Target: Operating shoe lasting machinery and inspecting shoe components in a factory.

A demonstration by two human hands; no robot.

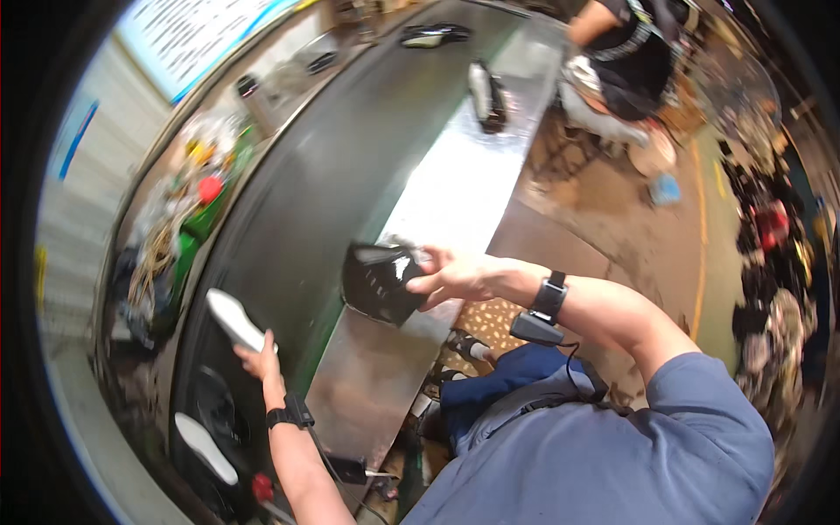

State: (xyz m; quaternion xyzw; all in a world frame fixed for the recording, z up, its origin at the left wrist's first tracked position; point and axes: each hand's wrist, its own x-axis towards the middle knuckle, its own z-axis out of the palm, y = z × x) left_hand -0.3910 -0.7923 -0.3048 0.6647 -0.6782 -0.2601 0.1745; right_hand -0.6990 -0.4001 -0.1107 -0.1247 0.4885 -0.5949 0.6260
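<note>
On the dark conveyor belt [341,149], my left hand [258,360] closes round the near end of a slim white shoe-shaped form [232,315], perhaps a sole or a last. My right hand [452,275] pinches the edge of a glossy black piece [378,287] that looks like a shoe upper, above the metal ledge beside the belt. Motion blur hides its exact shape. A second white shoe-shaped form [206,448] lies nearer me on the belt, with something dark beside it.
Farther along the metal ledge [451,197] is a black-and-white shoe [486,96]; another dark shoe [435,36] rides the belt's far end. Left of the belt runs a shelf with bags and a green bin [199,219]. A co-worker [626,66] sits at the far right.
</note>
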